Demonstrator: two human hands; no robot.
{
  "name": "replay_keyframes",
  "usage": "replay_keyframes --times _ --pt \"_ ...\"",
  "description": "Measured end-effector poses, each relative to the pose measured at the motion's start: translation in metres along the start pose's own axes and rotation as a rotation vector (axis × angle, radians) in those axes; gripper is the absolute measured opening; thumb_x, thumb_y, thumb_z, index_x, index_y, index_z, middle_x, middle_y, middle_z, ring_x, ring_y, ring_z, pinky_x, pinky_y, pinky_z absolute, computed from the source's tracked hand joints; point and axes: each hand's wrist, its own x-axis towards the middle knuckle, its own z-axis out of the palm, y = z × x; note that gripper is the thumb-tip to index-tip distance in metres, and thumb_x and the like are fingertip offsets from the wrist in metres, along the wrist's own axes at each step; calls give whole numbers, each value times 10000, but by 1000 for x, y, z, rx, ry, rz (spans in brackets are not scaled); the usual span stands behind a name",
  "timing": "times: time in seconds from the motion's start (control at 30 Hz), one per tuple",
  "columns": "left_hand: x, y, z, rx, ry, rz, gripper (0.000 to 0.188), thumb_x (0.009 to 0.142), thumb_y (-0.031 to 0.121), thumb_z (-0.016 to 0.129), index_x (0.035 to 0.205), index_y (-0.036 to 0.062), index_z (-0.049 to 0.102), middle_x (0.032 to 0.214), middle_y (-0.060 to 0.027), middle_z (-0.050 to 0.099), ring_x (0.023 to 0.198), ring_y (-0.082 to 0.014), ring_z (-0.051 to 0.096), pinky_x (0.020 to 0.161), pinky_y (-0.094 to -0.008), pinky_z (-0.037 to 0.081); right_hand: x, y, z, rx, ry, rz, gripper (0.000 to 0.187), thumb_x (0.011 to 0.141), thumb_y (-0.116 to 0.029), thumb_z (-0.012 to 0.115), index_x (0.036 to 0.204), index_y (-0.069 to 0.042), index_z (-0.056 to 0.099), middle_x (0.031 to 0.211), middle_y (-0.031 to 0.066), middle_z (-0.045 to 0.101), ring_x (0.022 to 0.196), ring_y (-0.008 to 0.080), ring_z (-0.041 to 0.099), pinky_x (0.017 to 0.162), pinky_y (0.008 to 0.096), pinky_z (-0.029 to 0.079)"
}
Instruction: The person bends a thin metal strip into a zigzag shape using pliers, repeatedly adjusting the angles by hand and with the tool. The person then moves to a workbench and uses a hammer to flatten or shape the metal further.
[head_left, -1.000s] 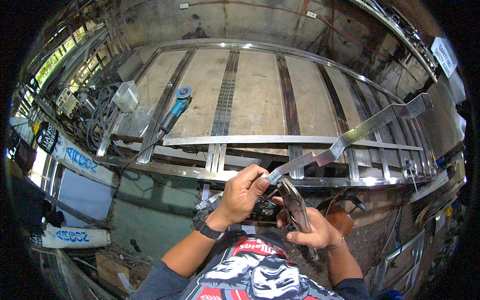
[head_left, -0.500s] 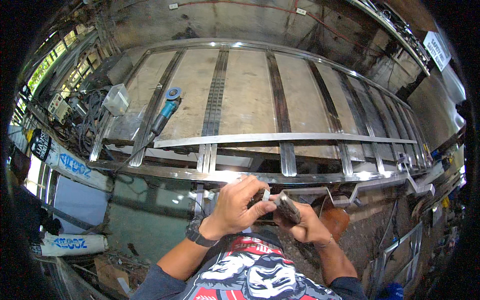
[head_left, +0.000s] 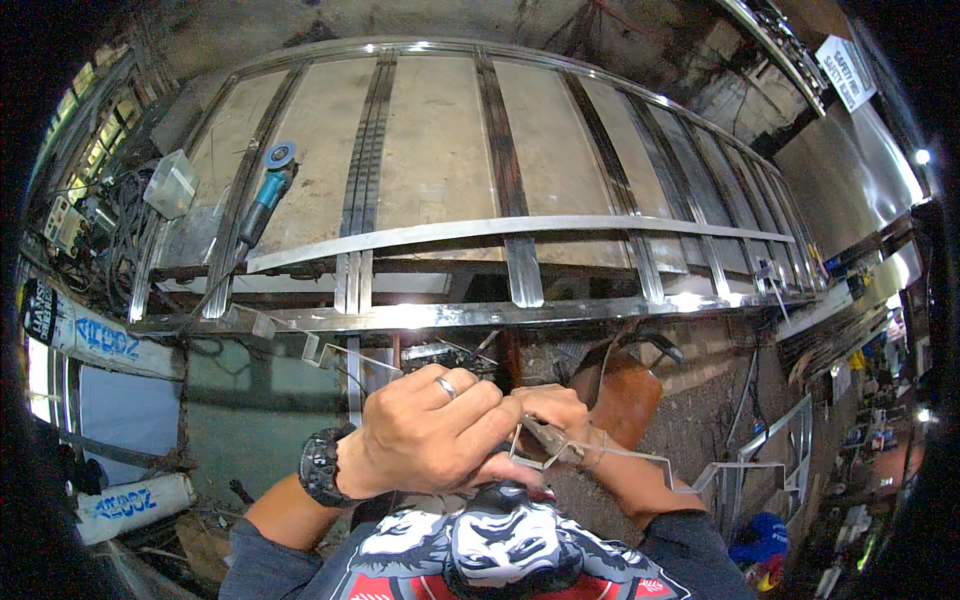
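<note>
My left hand, with a ring and a black wristwatch, is closed round a thin metal strip bent into square zigzags. Parts of the strip show on both sides of my hands, in front of my shirt. Close against the left, my right hand is closed on a dark grey metal hand tool. Its exact kind is hidden by the fingers. The tool lies at a bend in the strip.
Beyond my hands lies a large metal frame with crossbars. A long flat bar and a teal angle grinder rest on it. A clear plastic box stands left; an orange-brown object is below the frame.
The bent strip has shifted left and lower, and a stretch of it now shows left of my hands. My left hand has turned knuckles-up and come against my right. The view has shifted.
</note>
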Motion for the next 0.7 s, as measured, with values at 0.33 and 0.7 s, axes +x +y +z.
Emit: replay_keyframes --times 0.33,0.7 --pt "12 0 -13 -90 -96 124 455 841 547 755 893 102 674 809 9 582 718 -146 613 611 -282 482 -1 -13 17 106 -23 -72 272 821 -191 866 1000 -33 738 861 127 744 696 271 749 596 353 567" --pt "12 -8 -12 -235 -170 187 489 850 584 749 929 107 680 816 -2 577 690 -173 594 583 -312 465 -22 -12 37 143 -109 25 300 894 -161 840 1151 -58 723 1005 114 771 885 254 782 749 343 603"
